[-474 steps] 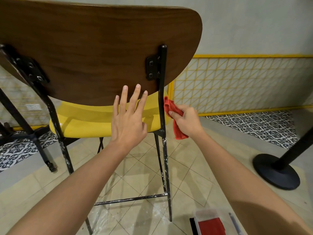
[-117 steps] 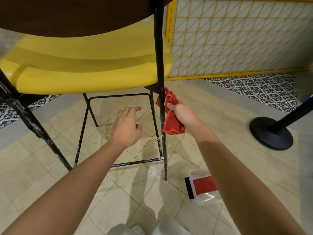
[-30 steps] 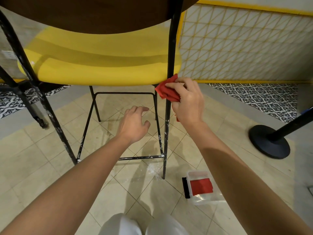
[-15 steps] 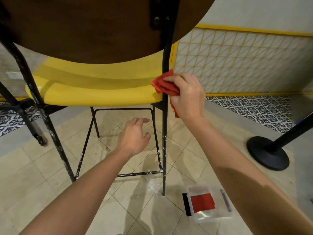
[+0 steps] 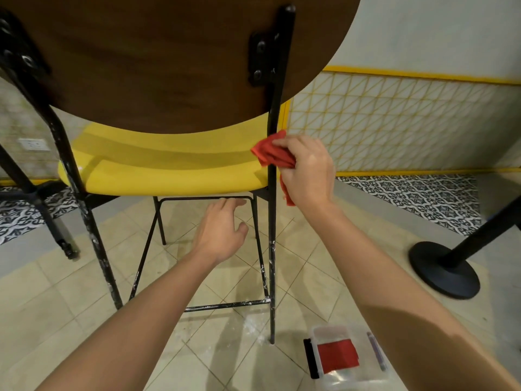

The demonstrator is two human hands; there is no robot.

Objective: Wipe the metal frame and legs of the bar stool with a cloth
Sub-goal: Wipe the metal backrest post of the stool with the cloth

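At the rear right upright (image 5: 272,170) of the bar stool (image 5: 169,170), level with the yellow seat, the right hand (image 5: 308,170) is closed around a bunched red cloth (image 5: 272,153) pressed against the black tube. This looks like the frame-wiping step; next the cloth probably needs drawing along the tube (paint flecks show lower down). The left hand (image 5: 222,230) hovers loose and empty below the seat, touching nothing.

The cloth (image 5: 272,153) has climbed the rear post (image 5: 273,221) to seat level.
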